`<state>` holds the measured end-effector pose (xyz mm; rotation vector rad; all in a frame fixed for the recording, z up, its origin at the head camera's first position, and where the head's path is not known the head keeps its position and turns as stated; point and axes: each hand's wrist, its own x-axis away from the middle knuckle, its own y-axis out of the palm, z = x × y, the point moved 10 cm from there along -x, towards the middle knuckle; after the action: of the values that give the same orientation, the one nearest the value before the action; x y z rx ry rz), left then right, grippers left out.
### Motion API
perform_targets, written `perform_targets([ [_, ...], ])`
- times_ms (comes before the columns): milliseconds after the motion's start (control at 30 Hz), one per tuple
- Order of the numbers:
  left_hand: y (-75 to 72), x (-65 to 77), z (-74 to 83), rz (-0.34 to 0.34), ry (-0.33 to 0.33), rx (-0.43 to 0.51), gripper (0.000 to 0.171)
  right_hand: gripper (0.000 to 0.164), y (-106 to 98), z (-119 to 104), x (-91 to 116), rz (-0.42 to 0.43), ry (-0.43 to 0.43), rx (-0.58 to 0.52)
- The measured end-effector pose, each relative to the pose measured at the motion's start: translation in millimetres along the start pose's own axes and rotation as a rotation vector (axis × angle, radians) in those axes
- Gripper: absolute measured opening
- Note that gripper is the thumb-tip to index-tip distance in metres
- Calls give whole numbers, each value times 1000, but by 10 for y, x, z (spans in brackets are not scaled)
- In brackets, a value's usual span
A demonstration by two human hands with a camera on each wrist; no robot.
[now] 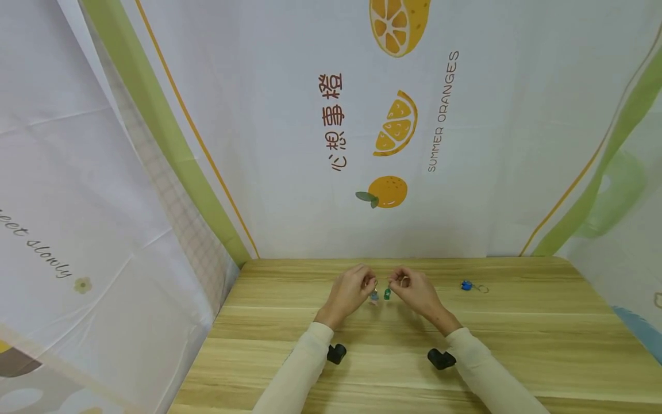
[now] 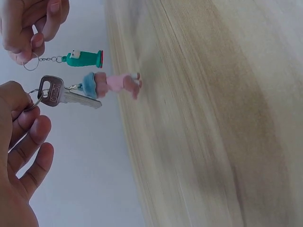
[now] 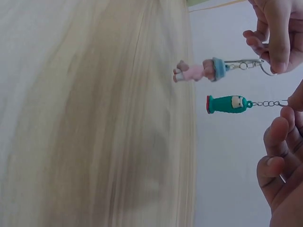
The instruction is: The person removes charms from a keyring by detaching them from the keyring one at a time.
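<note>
My left hand (image 1: 353, 292) pinches a metal key ring (image 2: 34, 100) between thumb and fingers. From that ring hang a silver key (image 2: 53, 91) and a small figure charm (image 2: 116, 83) in pink with a blue hat. Opposite it, my right hand (image 1: 416, 294) pinches the thin ring (image 2: 31, 62) of a green figure keychain (image 3: 226, 104), which dangles on a short chain. Both charms hang side by side, a small gap apart, above the wooden table (image 1: 383, 379). In the right wrist view, the key is seen nearly edge-on behind the blue hat.
A blue keychain (image 1: 466, 285) with a metal ring (image 1: 483, 289) lies on the table, right of my right hand. White cloth (image 1: 289, 190) printed with oranges rises behind the table's back edge. Black wrist devices (image 1: 337, 353) stick out beside both sleeves.
</note>
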<state>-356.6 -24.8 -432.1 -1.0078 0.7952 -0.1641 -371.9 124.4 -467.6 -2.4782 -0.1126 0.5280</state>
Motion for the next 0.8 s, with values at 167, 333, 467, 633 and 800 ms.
perform_targets([
  [167, -4, 5, -1, 5, 7, -7, 6, 5, -90, 54, 2, 20, 14, 4],
  [333, 1, 10, -18, 0, -2, 0, 7, 6, -180, 111, -8, 29, 14, 31],
  [467, 0, 20, -22, -1, -4, 4, 7, 4, -241, 161, -18, 26, 21, 45],
  [633, -14, 32, -21, 9, 8, -5, 6, 6, -323, 214, -28, 24, 20, 38],
  [800, -29, 38, -21, 11, 11, -7, 5, 7, -408, 293, -37, 18, 46, 34],
])
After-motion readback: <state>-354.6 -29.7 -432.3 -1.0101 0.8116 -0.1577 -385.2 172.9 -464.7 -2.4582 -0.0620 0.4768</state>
